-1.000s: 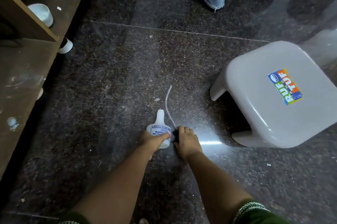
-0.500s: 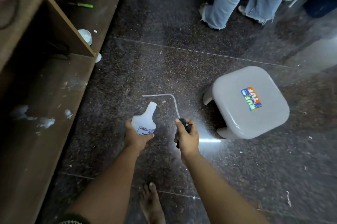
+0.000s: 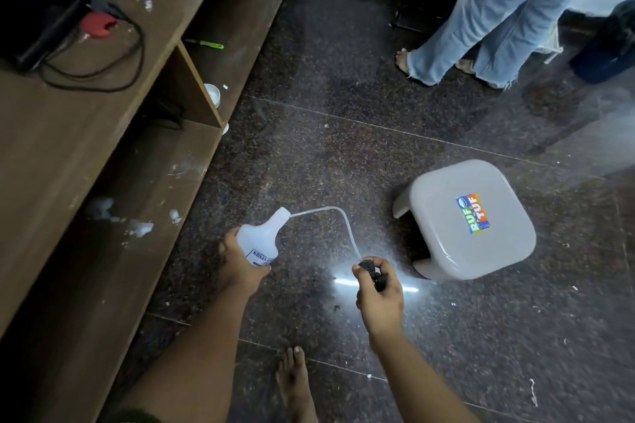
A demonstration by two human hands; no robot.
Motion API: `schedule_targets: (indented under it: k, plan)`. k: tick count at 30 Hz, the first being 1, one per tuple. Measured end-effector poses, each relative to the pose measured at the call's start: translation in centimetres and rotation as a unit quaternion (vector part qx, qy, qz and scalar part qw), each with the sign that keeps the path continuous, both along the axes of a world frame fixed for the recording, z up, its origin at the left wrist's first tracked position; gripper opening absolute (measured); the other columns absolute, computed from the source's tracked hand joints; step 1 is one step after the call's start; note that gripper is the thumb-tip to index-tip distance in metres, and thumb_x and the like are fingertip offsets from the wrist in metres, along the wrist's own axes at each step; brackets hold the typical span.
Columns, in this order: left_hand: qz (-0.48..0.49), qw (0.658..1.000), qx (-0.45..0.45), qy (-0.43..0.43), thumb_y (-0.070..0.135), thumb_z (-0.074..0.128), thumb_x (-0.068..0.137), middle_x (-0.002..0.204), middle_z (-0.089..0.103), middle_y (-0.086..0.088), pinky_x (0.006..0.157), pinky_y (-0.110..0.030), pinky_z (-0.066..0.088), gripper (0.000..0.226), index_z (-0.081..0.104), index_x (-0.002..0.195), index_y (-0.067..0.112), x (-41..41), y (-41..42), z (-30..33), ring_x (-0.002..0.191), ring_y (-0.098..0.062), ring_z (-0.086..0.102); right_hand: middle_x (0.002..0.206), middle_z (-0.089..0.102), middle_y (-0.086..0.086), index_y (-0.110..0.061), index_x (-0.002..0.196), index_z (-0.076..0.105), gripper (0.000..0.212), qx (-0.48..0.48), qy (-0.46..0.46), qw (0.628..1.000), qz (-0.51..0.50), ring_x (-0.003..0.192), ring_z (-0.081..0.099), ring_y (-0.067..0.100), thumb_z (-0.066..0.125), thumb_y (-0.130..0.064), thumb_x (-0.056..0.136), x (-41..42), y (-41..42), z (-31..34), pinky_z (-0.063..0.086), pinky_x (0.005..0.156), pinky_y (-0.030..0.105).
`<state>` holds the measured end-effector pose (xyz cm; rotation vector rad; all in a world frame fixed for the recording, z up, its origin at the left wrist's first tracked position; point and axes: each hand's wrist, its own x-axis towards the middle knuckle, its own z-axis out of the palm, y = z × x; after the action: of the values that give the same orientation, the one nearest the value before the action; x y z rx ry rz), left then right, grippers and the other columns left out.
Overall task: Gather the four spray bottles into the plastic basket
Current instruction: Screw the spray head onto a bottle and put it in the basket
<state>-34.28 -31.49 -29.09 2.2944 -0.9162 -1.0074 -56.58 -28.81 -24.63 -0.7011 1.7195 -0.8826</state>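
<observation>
Raised clear of the floor since a second ago, the white spray bottle (image 3: 258,241) sits clamped in the left hand (image 3: 237,266). Beside that grip, the right hand (image 3: 378,292) is closed around the black spray head (image 3: 372,274), whose clear tube (image 3: 338,216) arcs across to the bottle's neck. Just beyond the right-hand grip stands a grey stool (image 3: 464,219).

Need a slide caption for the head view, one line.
Left hand holds white bottle; right hand holds black sprayer head.

Translucent white plastic bottle (image 3: 258,239), clear flexible tube (image 3: 338,220), glossy speckled stone floor (image 3: 343,154), smooth plastic stool (image 3: 446,250), matt wood-grain shelving (image 3: 86,154).
</observation>
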Motion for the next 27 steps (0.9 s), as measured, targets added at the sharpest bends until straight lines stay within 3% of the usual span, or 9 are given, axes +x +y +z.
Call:
schedule_targets:
  k: [3,7,12,18,22,27]
  plan:
    - [-0.017,1.0,0.004,-0.009,-0.006,0.086,0.056,0.138,0.036,-0.015,0.093,-0.045,0.052,0.099,0.034,0.138,0.014,0.7,0.3,-0.1,0.111,-0.037,0.056,0.058,0.047,-0.006,-0.022,0.085,0.063,0.005,-0.002,-0.003,1.0,0.006,0.055,0.04,0.016,0.065,-0.017,0.086,0.2,-0.2,0.6,0.039,0.058,0.032]
    - [-0.022,1.0,0.004,-0.018,-0.005,0.087,0.054,0.138,0.036,-0.015,0.094,-0.049,0.053,0.102,0.034,0.138,0.014,1.3,0.9,-0.2,0.114,-0.037,0.056,0.061,0.045,-0.001,-0.018,0.089,0.062,0.003,-0.009,-0.008,1.0,0.011,0.053,0.039,0.017,0.063,-0.015,0.087,0.1,-0.9,1.4,0.04,0.041,0.021]
    - [-0.011,1.0,0.001,-0.02,-0.005,0.089,0.051,0.137,0.037,-0.015,0.094,-0.05,0.053,0.104,0.035,0.137,0.014,1.8,1.2,-0.7,0.114,-0.036,0.056,0.061,0.045,-0.004,-0.025,0.081,0.063,0.008,-0.008,-0.002,1.0,0.024,0.058,0.037,0.018,0.064,-0.019,0.084,-0.2,-1.6,1.5,0.036,0.063,0.033]
    - [-0.019,0.999,0.002,-0.027,-0.005,0.088,0.053,0.137,0.036,-0.017,0.096,-0.049,0.051,0.103,0.033,0.139,0.012,2.3,0.9,-0.4,0.116,-0.036,0.054,0.058,0.046,-0.008,-0.026,0.079,0.064,0.007,-0.005,0.006,0.999,0.051,0.058,0.039,0.015,0.065,-0.02,0.082,-0.8,-2.2,1.5,0.037,0.065,0.034]
    - [-0.061,0.997,0.0,-0.036,-0.005,0.086,0.057,0.137,0.035,-0.015,0.098,-0.048,0.051,0.101,0.032,0.14,0.014,2.4,0.8,-0.1,0.118,-0.034,0.052,0.057,0.044,-0.005,-0.027,0.08,0.063,0.006,0.027,-0.008,0.995,0.096,0.052,0.036,0.016,0.066,-0.023,0.085,-1.1,-2.8,1.7,0.036,0.056,0.031]
    - [-0.078,0.996,-0.011,-0.048,-0.001,0.087,0.057,0.137,0.037,-0.015,0.098,-0.046,0.05,0.099,0.035,0.14,0.013,2.8,1.1,0.5,0.117,-0.034,0.054,0.067,0.055,0.001,-0.01,0.081,0.066,0.017,0.079,-0.041,0.993,0.081,0.038,0.034,0.01,0.07,-0.027,0.085,-2.0,-4.6,2.7,0.027,0.037,0.017]
